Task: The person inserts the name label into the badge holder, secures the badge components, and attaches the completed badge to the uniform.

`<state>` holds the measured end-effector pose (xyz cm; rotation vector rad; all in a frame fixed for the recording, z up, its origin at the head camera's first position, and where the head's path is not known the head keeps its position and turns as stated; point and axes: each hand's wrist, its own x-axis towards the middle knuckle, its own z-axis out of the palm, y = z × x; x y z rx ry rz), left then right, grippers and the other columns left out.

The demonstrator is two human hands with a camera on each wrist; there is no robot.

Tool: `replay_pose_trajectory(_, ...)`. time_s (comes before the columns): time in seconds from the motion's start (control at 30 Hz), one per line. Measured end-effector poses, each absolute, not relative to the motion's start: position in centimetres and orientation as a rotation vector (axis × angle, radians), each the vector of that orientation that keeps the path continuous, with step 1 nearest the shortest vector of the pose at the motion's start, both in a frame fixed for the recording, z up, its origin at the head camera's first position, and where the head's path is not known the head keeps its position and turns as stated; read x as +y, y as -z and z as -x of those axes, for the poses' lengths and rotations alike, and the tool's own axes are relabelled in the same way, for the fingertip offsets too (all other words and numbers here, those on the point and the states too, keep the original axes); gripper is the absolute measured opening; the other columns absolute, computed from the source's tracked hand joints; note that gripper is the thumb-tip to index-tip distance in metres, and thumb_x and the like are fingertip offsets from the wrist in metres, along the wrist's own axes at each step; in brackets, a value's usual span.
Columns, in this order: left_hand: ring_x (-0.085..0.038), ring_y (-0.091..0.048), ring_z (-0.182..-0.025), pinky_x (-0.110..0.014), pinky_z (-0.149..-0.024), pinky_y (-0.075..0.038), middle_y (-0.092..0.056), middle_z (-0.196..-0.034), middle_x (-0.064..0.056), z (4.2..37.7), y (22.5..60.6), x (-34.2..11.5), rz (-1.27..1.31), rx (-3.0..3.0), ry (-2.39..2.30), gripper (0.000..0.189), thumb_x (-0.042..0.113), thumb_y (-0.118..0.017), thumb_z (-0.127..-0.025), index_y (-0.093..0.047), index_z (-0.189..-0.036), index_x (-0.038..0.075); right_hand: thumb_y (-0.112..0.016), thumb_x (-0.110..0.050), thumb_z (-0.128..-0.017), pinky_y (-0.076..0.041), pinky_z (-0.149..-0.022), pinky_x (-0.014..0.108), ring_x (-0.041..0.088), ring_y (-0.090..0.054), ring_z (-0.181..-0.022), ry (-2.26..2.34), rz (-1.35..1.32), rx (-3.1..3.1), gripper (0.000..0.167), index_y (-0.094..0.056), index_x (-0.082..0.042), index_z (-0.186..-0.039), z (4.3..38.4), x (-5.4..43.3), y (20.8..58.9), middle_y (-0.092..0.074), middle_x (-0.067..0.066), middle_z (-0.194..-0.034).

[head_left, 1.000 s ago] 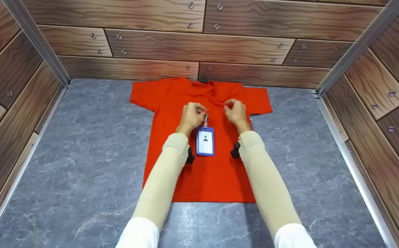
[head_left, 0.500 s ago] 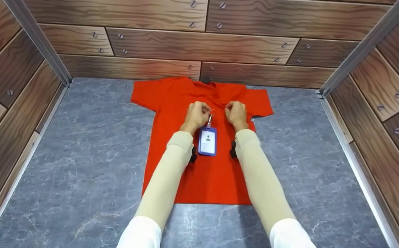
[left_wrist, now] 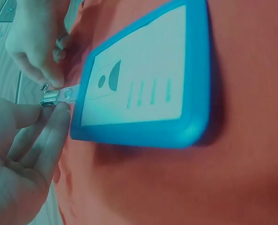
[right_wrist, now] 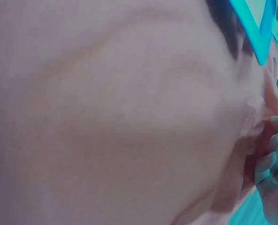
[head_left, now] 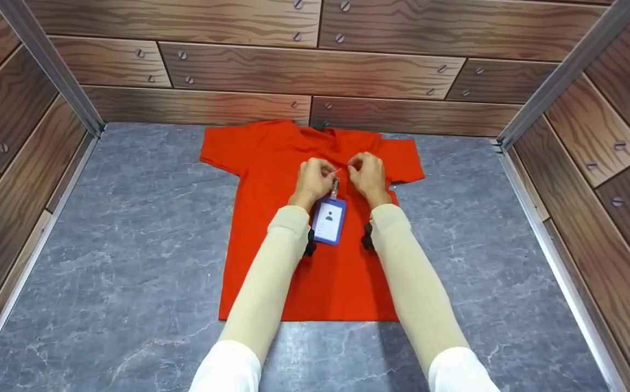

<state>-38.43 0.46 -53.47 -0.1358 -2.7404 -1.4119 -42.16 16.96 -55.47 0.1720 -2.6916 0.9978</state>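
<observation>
A red T-shirt (head_left: 271, 228) lies spread on the floor, its collar toward the back wall. Over its chest my left hand (head_left: 315, 178) pinches the metal clip (left_wrist: 50, 97) of a blue-framed ID badge (head_left: 329, 220). The badge hangs from the clip, slightly tilted, its card with a person icon facing up. Close on the right, my right hand (head_left: 368, 175) pinches a fold of the shirt's front below the collar. In the right wrist view the cloth is drawn up in creases toward the fingertips (right_wrist: 266, 161). The clip's jaws stand near the right fingers in the left wrist view.
Wood-patterned panels (head_left: 239, 68) stand behind and on both sides, with metal posts (head_left: 48, 65) at the corners. Grey marbled flooring (head_left: 146, 234) surrounds the shirt. A small black object (head_left: 319, 126) sits by the collar.
My left hand has carried the badge to the right, closer to my right hand, and the badge has tilted a little. The right hand stays near the same part of the shirt.
</observation>
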Motion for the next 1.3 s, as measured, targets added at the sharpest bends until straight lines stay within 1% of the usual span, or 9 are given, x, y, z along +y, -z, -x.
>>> replay_pose_trajectory(0.13, -0.020, -0.075, -0.090, -0.031, -0.084, -0.059, -0.081, -0.094, -0.007, 38.6, 53.6, 1.0, 0.096, -2.738, 1.421, 0.012, 0.012, -0.072, -0.094, -0.081, -0.100, 0.008, -0.069, -0.001, -0.093, -0.055, -0.084, 0.041, 0.035, -0.070, -0.091, -1.097, -0.214, -2.671, 0.011, -0.077, 0.003, -0.097, 42.0, 16.7, 55.3, -0.076, 0.020, -0.098)
replay_pose_trajectory(0.23, -0.019, -0.076, -0.090, -0.031, -0.084, -0.059, -0.081, -0.094, -0.007, 38.7, 53.7, 1.2, 0.081, -2.747, 1.409, 0.012, 0.013, -0.072, -0.094, -0.082, -0.100, 0.009, -0.066, 0.000, -0.094, -0.053, -0.080, 0.036, 0.033, -0.069, -0.087, -1.131, -0.233, -2.694, 0.014, -0.078, 0.004, -0.102, 41.9, 16.6, 55.1, -0.076, 0.021, -0.099)
replay_pose_trajectory(0.47, -0.020, -0.076, -0.089, -0.031, -0.083, -0.060, -0.081, -0.093, -0.008, 38.8, 54.0, 1.6, 0.044, -2.758, 1.406, 0.012, 0.013, -0.072, -0.094, -0.081, -0.099, 0.008, -0.063, 0.003, -0.095, -0.051, -0.079, 0.030, 0.031, -0.066, -0.088, -1.227, -0.270, -2.698, 0.016, -0.076, 0.005, -0.103, 41.5, 16.8, 55.0, -0.074, 0.022, -0.103)
replay_pose_trajectory(0.73, -0.021, -0.076, -0.086, -0.030, -0.078, -0.061, -0.081, -0.092, -0.009, 38.9, 54.2, 1.4, 0.007, -2.728, 1.440, 0.013, 0.012, -0.071, -0.094, -0.081, -0.098, 0.005, -0.063, 0.002, -0.095, -0.047, -0.073, 0.022, 0.025, -0.061, -0.081, -1.294, -0.275, -2.682, 0.013, -0.074, 0.004, -0.102, 41.3, 16.8, 55.0, -0.072, 0.021, -0.096)
replay_pose_trajectory(0.83, -0.021, -0.076, -0.086, -0.030, -0.077, -0.061, -0.081, -0.093, -0.010, 39.0, 54.1, 1.4, 0.007, -2.717, 1.455, 0.013, 0.011, -0.070, -0.095, -0.080, -0.099, 0.004, -0.063, 0.002, -0.093, -0.046, -0.070, 0.022, 0.022, -0.059, -0.078, -1.304, -0.281, -2.684, 0.012, -0.073, 0.003, -0.101, 41.2, 17.0, 55.0, -0.071, 0.020, -0.093)
replay_pose_trajectory(0.93, -0.022, -0.076, -0.087, -0.031, -0.078, -0.062, -0.080, -0.094, -0.011, 39.0, 54.1, 1.4, -0.002, -2.718, 1.456, 0.014, 0.011, -0.070, -0.095, -0.080, -0.101, 0.003, -0.064, 0.002, -0.092, -0.046, -0.070, 0.022, 0.021, -0.058, -0.077, -1.315, -0.299, -2.691, 0.012, -0.072, 0.003, -0.100, 41.1, 17.2, 55.0, -0.070, 0.019, -0.091)
replay_pose_trajectory(1.13, -0.023, -0.075, -0.093, -0.032, -0.084, -0.061, -0.080, -0.098, -0.012, 39.1, 54.1, 1.6, -0.009, -2.723, 1.459, 0.015, 0.009, -0.068, -0.095, -0.080, -0.104, 0.003, -0.064, 0.003, -0.092, -0.048, -0.072, 0.022, 0.022, -0.059, -0.079, -1.334, -0.362, -2.702, 0.011, -0.072, 0.002, -0.099, 41.1, 17.6, 55.3, -0.070, 0.019, -0.093)
replay_pose_trajectory(1.3, -0.023, -0.075, -0.093, -0.032, -0.083, -0.060, -0.080, -0.097, -0.011, 39.0, 54.1, 1.8, -0.015, -2.725, 1.470, 0.015, 0.007, -0.068, -0.093, -0.080, -0.102, 0.005, -0.064, 0.004, -0.092, -0.047, -0.071, 0.022, 0.026, -0.060, -0.078, -1.354, -0.414, -2.689, 0.010, -0.073, 0.003, -0.096, 41.0, 17.8, 55.5, -0.071, 0.021, -0.091)
